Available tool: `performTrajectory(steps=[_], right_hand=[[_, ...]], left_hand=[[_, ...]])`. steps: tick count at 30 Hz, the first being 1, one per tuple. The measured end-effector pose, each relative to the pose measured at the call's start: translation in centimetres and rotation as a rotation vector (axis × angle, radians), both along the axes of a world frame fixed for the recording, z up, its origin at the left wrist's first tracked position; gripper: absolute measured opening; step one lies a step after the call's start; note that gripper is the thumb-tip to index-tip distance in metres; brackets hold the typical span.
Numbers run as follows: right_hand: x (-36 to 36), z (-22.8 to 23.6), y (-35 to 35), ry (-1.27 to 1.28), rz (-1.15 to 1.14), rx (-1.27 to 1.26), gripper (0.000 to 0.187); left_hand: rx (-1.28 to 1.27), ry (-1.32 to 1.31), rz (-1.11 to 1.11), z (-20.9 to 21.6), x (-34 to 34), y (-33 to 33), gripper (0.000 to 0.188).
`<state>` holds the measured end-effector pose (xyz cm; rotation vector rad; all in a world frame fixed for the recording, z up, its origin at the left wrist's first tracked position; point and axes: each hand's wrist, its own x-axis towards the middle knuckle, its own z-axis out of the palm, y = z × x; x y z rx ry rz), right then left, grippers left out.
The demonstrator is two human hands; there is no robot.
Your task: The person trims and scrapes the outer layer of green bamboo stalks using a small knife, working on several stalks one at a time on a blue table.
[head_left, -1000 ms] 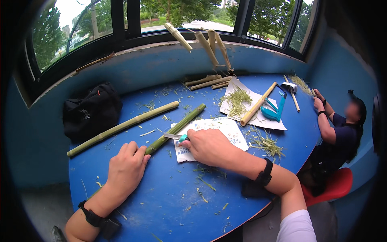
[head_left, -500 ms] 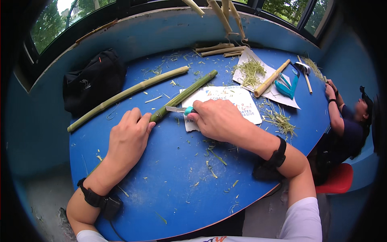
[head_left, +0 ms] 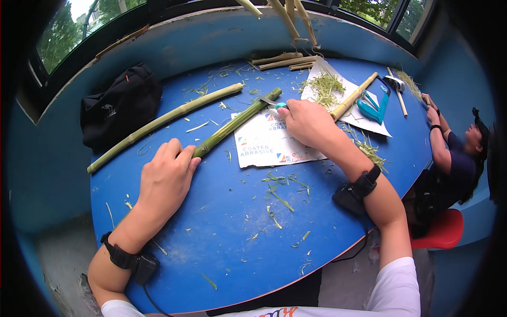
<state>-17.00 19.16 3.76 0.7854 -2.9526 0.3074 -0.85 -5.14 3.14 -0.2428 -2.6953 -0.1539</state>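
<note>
My left hand (head_left: 166, 177) is closed round a green bamboo stalk (head_left: 228, 128), which slants away across the blue table (head_left: 227, 238). Pale scraped streaks run along the stalk, and a bit of its near end shows beside my left wrist. In my right hand (head_left: 311, 122) is a knife (head_left: 281, 105) with a teal handle, mostly hidden by my fingers. Its blade lies against the stalk close to the far tip. Beneath the right hand and the stalk is a white printed sheet (head_left: 259, 150).
A pale peeled stalk (head_left: 169, 122) and a black bag (head_left: 121, 108) lie at the left. Teal pruning shears (head_left: 376, 110) and a thick pale stalk (head_left: 355, 96) rest on paper at the right. Green shavings (head_left: 326, 87) are scattered about. A co-worker (head_left: 458, 142) sits far right.
My right hand has slid the knife away from me along the stalk, from near my left hand to the far tip. The white sheet shows more. My left hand keeps its hold.
</note>
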Motion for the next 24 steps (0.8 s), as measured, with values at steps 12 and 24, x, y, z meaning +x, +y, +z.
performTrajectory(steps=[12, 24], right_hand=[[-0.5, -0.5, 0.8, 0.116, -0.003, 0.027, 0.037], [-1.3, -1.0, 1.5, 0.150, -0.017, 0.030, 0.034]], left_hand=[[0.004, 0.000, 0.001, 0.0, 0.0, 0.1, 0.021], [0.012, 0.010, 0.001, -0.3, -0.1, 0.2, 0.020]])
